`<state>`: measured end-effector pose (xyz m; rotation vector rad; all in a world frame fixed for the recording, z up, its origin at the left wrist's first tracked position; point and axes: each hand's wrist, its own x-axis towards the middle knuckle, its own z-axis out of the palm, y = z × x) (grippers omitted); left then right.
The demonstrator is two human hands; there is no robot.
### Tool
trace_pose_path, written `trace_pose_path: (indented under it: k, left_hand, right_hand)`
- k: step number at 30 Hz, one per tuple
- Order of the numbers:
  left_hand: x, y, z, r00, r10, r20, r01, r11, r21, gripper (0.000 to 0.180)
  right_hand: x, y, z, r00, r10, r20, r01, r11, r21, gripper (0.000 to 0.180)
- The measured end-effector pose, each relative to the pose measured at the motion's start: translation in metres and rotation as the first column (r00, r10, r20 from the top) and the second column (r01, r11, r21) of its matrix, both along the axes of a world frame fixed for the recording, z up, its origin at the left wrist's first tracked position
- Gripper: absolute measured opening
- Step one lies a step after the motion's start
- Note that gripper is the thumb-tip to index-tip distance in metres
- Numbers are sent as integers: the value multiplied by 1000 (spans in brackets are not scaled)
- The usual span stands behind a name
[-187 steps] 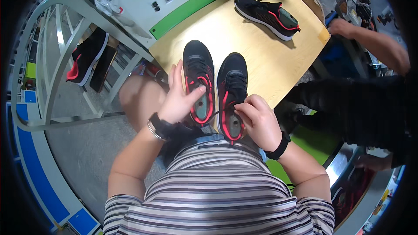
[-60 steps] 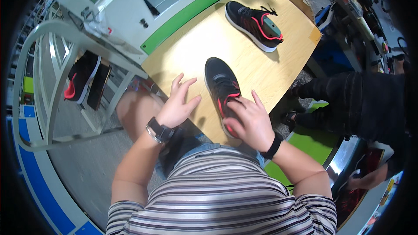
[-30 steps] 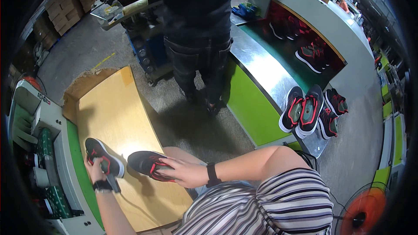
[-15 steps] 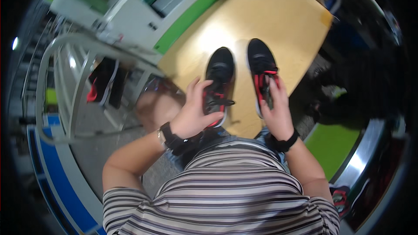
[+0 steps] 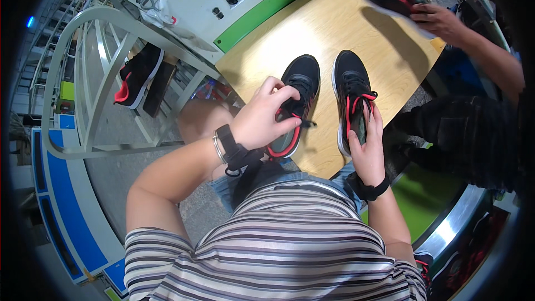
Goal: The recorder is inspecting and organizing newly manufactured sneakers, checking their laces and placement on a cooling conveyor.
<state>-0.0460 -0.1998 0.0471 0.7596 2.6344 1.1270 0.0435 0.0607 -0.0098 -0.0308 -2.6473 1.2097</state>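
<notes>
Surroundings, left to right: blue-and-white cabinet (image 5: 61, 189); grey tubular frame (image 5: 95, 14), black shoe with red lining (image 5: 146, 72) seen through it, dark flat slab (image 5: 160, 92) right beside that. White machine housing (image 5: 189, 0), green strip (image 5: 278, 14) along the wooden tabletop (image 5: 401, 78). Far right corner obstructed: co-worker's hand (image 5: 440, 21) holds a blurred black-and-red shoe (image 5: 387, 0) over it. Co-worker's dark trousers (image 5: 462, 134) right of table, light green panel (image 5: 423, 189) below.

Left shoe (image 5: 304, 78) and right shoe (image 5: 351, 75) lie side by side, apart, soles down on near end of tabletop, toes pointing away. Left hand (image 5: 262, 117) over left shoe's lacing and opening, hiding part of it; fingers bent, thumb and index apart, loose black lace (image 5: 308, 124) sticking out just past thumb. Can't tell if lace is gripped. Right hand (image 5: 368, 153) at right shoe's heel opening, thumb and fingers moderately spread along collar; gripping or just resting, can't tell.

Markings on shoes too small to read.
</notes>
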Motion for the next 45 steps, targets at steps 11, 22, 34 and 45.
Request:
trace_pose_path:
  k: [11, 22, 34, 45]
  left_hand:
    - [-41, -2, -4, 917, -322, -234, 297, 945, -136, 35]
    - [33, 21, -18, 890, 183, 418, -261, 956, 136, 96]
    - [-126, -11, 136, 917, 200, 345, -399, 480, 781, 83]
    - [-365, -13, 150, 508, 860, 34, -807, 462, 367, 113]
  right_hand:
    - [-1, 3, 3, 998, 10, 56, -11, 1000, 16, 65]
    - [3, 5, -2, 984, -160, 78, 177, 876, -449, 66]
    - [-303, 30, 162, 868, 8, -496, -333, 750, -571, 50]
    - [-513, 24, 149, 955, 247, -167, -148, 880, 451, 73]
